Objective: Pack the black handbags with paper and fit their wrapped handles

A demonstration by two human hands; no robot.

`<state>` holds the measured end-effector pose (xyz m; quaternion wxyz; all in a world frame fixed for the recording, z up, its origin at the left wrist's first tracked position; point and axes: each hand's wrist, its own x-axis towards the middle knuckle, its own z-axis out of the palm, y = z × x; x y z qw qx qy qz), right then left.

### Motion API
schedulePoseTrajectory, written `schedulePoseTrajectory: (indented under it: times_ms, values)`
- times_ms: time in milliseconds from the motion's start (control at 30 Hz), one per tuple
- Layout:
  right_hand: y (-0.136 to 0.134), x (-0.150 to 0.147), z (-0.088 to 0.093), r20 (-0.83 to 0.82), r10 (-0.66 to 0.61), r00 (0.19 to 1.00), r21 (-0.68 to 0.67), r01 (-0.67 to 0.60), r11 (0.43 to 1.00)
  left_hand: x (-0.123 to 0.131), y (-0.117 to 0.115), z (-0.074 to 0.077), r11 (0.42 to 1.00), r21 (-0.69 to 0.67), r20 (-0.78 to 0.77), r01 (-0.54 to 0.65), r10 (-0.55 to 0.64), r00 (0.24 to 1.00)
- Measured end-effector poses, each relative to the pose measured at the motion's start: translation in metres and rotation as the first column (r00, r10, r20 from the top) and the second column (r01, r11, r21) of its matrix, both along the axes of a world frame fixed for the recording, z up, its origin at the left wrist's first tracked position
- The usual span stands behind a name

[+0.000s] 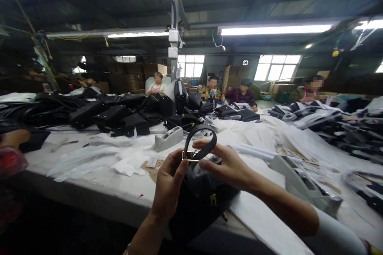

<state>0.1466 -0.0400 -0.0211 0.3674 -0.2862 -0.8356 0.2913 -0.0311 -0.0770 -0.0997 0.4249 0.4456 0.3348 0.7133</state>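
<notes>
My left hand (pixel 170 181) pinches a gold-coloured buckle (pixel 191 156) between thumb and fingers. A black strap (pixel 206 128) runs through the buckle and curves up into a loop. My right hand (pixel 229 165) grips that strap from the right, its thumb below and fingers behind the loop. Under both hands sits a black handbag (pixel 200 207) with gold-coloured fittings, at the near edge of the table. Some clear plastic film shows by the strap beneath my right thumb. The far fingertips of both hands are partly hidden.
One tape dispenser (pixel 169 138) stands just beyond my hands, another (pixel 305 183) to the right. Black bags (pixel 119 117) are heaped at the left and middle. Wrapped straps (pixel 323 121) pile up at the right. White sheets (pixel 257 135) cover much of the table (pixel 98 195). Several people sit across it.
</notes>
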Motion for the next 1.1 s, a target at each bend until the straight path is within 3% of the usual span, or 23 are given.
schedulePoseTrajectory:
  times_ms: [133, 233, 300, 500, 700, 967, 1100]
  values:
    - [-0.006, -0.002, 0.017, 0.026, -0.174, 0.984, 0.063, 0.172, 0.983, -0.003, -0.015, 0.023, 0.999, 0.027, -0.19, 0.032, -0.026, 0.982]
    - [-0.006, 0.003, 0.022, 0.048, -0.202, 0.978, 0.008, 0.202, 0.979, -0.004, -0.02, 0.038, 0.997, 0.009, -0.387, 0.074, -0.065, 0.92]
    - [-0.008, 0.004, 0.02, -0.025, -0.188, 0.982, -0.047, 0.187, 0.981, -0.003, -0.02, 0.042, 0.997, 0.013, -0.458, 0.07, -0.057, 0.887]
    - [-0.013, 0.004, 0.014, -0.273, -0.134, 0.953, -0.246, 0.066, 0.967, 0.003, -0.013, 0.04, 0.997, -0.053, -0.419, 0.055, -0.072, 0.905]
    - [-0.013, 0.004, 0.012, -0.345, -0.141, 0.928, -0.328, 0.022, 0.944, 0.004, -0.012, 0.044, 0.989, -0.127, -0.384, 0.076, -0.12, 0.915]
    - [-0.015, 0.003, 0.011, -0.319, -0.18, 0.93, -0.239, 0.104, 0.965, 0.005, -0.012, 0.046, 0.991, -0.13, -0.439, 0.042, -0.095, 0.893]
    - [-0.022, 0.006, 0.012, -0.192, -0.257, 0.947, -0.012, 0.259, 0.966, 0.005, -0.009, 0.044, 0.994, -0.108, -0.474, 0.027, -0.075, 0.877]
